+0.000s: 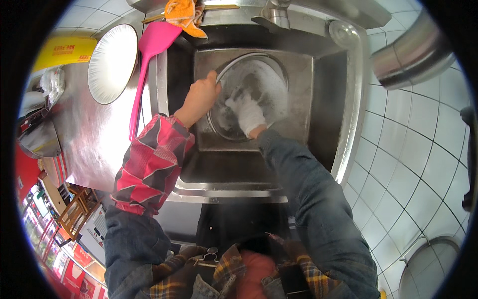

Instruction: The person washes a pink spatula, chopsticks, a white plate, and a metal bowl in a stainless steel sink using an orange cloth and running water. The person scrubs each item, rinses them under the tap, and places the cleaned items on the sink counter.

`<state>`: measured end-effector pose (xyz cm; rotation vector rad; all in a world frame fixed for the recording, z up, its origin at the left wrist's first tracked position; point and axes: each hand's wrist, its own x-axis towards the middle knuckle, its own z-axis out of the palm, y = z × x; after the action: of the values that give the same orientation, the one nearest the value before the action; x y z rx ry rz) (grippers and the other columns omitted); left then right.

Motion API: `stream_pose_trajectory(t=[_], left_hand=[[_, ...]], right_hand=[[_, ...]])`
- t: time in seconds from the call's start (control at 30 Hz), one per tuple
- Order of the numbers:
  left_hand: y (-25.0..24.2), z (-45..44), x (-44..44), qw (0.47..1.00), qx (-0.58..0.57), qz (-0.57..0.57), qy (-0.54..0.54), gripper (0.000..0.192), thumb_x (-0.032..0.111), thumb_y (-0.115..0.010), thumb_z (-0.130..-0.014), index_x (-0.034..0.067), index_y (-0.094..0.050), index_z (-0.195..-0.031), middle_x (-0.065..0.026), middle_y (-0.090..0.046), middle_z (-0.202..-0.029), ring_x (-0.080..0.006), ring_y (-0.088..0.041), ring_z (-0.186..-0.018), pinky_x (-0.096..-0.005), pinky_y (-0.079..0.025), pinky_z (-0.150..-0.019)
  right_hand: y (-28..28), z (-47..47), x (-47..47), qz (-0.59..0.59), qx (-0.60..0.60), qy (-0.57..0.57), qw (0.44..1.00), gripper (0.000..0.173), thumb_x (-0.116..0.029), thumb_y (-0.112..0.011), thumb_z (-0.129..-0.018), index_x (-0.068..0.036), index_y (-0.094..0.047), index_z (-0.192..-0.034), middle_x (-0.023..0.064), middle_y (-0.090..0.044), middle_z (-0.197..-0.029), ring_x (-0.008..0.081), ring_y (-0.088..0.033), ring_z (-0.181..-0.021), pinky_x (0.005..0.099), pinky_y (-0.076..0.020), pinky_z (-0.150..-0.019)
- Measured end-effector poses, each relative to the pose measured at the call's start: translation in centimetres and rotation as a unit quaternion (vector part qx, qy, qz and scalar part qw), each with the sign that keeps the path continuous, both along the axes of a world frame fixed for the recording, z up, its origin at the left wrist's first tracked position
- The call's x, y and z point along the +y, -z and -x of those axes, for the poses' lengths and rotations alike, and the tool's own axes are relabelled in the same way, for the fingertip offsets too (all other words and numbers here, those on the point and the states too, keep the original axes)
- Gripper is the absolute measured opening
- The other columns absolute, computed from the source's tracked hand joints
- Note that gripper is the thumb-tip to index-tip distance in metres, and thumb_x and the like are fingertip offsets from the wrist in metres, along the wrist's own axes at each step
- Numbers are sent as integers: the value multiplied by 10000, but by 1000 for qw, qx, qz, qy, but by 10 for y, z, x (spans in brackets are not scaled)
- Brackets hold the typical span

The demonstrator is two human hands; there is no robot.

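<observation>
A round metal basin [285,76], lined with white suds [274,82], sits inside the stainless steel sink [254,168]. My left hand [201,95] grips the basin's rim on its left side, below a red and grey patterned sleeve cover. Down in the basin is my right hand [246,112], wrapped in white up to the wrist. Whether that white is foam, a cloth or a glove cannot be told, and its fingers are hidden.
Left of the sink, a pink spatula [155,43] and a white oval dish [114,63] lie on the metal counter [89,149]. An orange cloth [185,15] and chopsticks [222,7] rest behind. The faucet [276,15] stands at the back; a metal duct [414,52] juts in right.
</observation>
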<state>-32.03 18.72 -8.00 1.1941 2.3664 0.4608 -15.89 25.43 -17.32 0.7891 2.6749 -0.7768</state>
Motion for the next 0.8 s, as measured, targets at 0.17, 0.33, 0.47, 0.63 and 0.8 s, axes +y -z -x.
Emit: stream_pose_trajectory(t=[0.17,0.33,0.47,0.63,0.8], left_hand=[[3,-3,4,1000,-11,11,-10,237,196,-543,-863,-5,-461,-958,-284,-592,-704,-462,-592,-706,-527,-484,-629],[4,-7,-1,999,-4,24,-22,228,191,-541,-860,-5,-462,-944,-286,-591,-698,-462,-593,-699,-527,-486,-620],[6,-13,-5,1000,-11,-10,-24,211,179,-548,-853,2,-454,-918,-277,-588,-680,-456,-591,-676,-523,-485,-607],[4,-19,2,999,-16,-32,-29,201,163,-556,-846,5,-447,-907,-272,-582,-663,-451,-588,-660,-527,-476,-595],[0,-26,11,999,-23,-35,-21,201,158,-557,-846,2,-456,-922,-272,-580,-658,-452,-588,-659,-524,-477,-592]], right_hand=[[-11,7,-11,5,-17,-76,997,318,-179,-443,-896,-37,-502,-1175,222,-409,-1246,351,-547,-920,444,-486,-785],[16,49,10,95,19,219,971,308,-261,-397,-940,-57,-475,-1156,217,-587,-1033,336,-617,-923,409,-508,-747],[46,57,44,-72,-52,83,993,256,-249,-450,-916,-90,-627,-1010,186,-644,-963,314,-636,-908,429,-513,-721],[83,16,40,-89,-129,-4,988,253,-160,-497,-883,-105,-672,-1057,126,-645,-1090,305,-611,-1006,388,-513,-789],[80,-17,17,-89,-37,-144,985,247,-155,-493,-872,-47,-679,-992,181,-637,-1048,337,-610,-978,401,-499,-795]])
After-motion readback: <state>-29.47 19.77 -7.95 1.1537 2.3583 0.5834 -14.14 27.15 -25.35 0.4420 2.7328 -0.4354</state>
